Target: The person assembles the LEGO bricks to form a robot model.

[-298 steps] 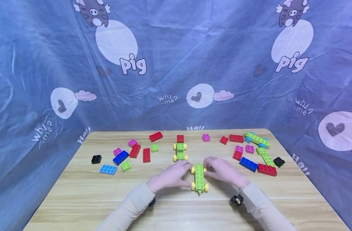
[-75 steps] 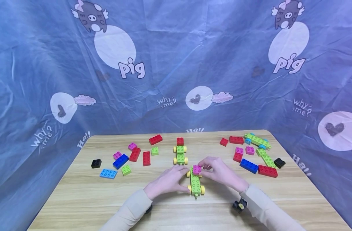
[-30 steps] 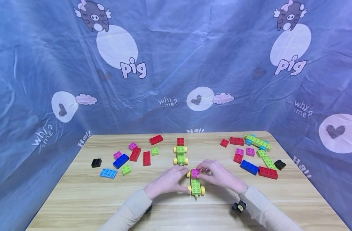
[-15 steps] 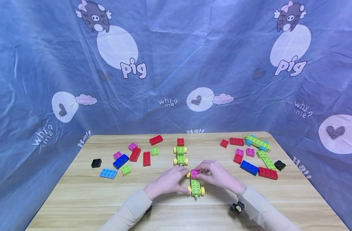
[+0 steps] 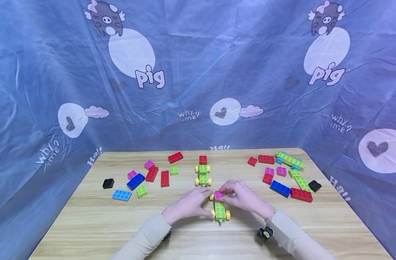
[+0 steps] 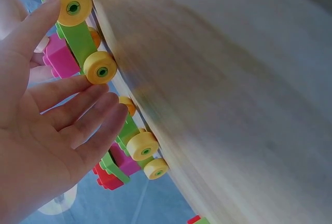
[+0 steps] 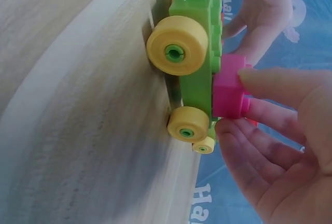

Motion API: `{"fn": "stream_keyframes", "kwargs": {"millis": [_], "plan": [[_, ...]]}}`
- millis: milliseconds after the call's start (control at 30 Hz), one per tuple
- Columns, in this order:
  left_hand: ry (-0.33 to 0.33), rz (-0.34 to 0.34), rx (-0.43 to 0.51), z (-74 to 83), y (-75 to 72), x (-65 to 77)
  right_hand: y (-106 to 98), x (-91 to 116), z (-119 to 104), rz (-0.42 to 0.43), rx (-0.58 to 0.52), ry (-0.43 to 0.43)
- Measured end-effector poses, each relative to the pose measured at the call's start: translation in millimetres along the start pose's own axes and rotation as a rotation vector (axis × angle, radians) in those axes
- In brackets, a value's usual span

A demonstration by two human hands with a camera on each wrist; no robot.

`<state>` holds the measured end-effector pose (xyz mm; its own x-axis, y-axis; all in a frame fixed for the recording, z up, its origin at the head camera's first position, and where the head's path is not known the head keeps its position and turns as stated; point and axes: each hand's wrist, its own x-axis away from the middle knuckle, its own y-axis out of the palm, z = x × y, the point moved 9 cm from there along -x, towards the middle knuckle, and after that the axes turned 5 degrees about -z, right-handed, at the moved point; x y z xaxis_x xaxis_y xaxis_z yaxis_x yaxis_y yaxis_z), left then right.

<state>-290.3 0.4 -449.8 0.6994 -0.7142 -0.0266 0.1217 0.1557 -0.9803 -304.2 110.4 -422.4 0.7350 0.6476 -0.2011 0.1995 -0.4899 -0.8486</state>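
Observation:
A green toy car base point(image 5: 220, 211) with yellow wheels lies near the middle of the table, pointing away from me. My left hand point(image 5: 189, 204) holds its left side; in the left wrist view, the thumb touches one yellow wheel point(image 6: 75, 7) and a finger touches the other point(image 6: 100, 68). A pink brick point(image 5: 219, 195) sits on the far half of the base. Between thumb and fingers, my right hand point(image 5: 246, 198) pinches that pink brick point(image 7: 228, 86), as the right wrist view shows. Its underside meets the green base there; whether it is fully pressed down I cannot tell.
Beyond the left hand stands another yellow-wheeled green car point(image 5: 203, 177) with a red brick point(image 5: 202, 159) at its far end. Loose bricks lie at left, among them a light blue one point(image 5: 121, 195). At right are a blue brick point(image 5: 280, 188) and a blue-wheeled car point(image 5: 290, 160).
The pink brick from the back of the table has come in the right hand onto the base's far half. Lately it has only shifted slightly there; the left hand stays at the wheels.

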Motion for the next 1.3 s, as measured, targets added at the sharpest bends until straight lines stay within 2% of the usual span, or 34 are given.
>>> {"fn": "stream_keyframes", "kwargs": {"millis": [267,533,867,1300], "plan": [[0.000,0.001,0.018,0.3,-0.2,-0.1,-0.1,-1.7,-3.3,-0.032,-0.013,0.028],[-0.008,-0.008,0.013,0.6,1.0,-0.4,-0.5,-4.0,-9.2,-0.051,0.046,-0.010],[-0.019,-0.017,0.019,0.9,0.2,-1.2,0.6,-2.9,-5.8,-0.063,0.034,0.032],[-0.007,-0.010,-0.003,1.2,0.1,-0.5,0.4,0.8,-8.8,-0.034,0.088,-0.023]]}}
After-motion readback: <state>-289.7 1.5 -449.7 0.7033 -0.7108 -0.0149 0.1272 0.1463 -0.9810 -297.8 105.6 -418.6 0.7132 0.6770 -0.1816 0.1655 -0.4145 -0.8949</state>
